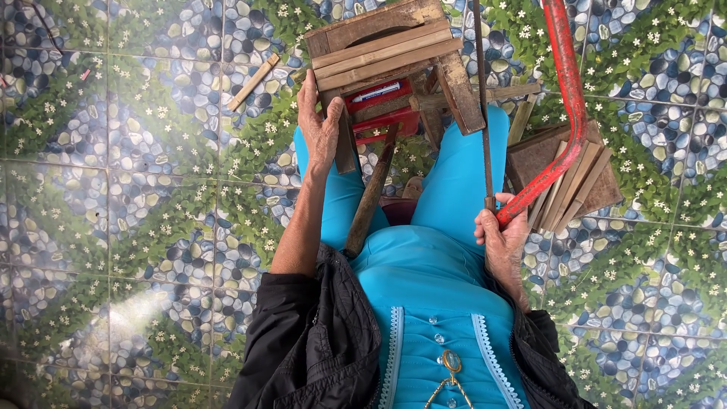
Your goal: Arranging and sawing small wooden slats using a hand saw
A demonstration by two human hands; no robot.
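A small wooden stool (386, 53) made of slats stands in front of my knees, with red tools tucked under its top. My left hand (319, 125) rests on the stool's near left leg, fingers laid against the wood. My right hand (501, 235) is closed around the handle end of a red-framed hacksaw (569, 98), which runs upward past the stool's right side, its thin dark blade (482, 98) beside the frame. A long wooden handle (369, 198) leans between my legs.
A second low wooden stool (569, 176) with loose slats sits right of my knee. A short wooden stick (254, 81) lies on the tiled floor (136, 197) left of the first stool. The floor has a pebble-and-flower pattern.
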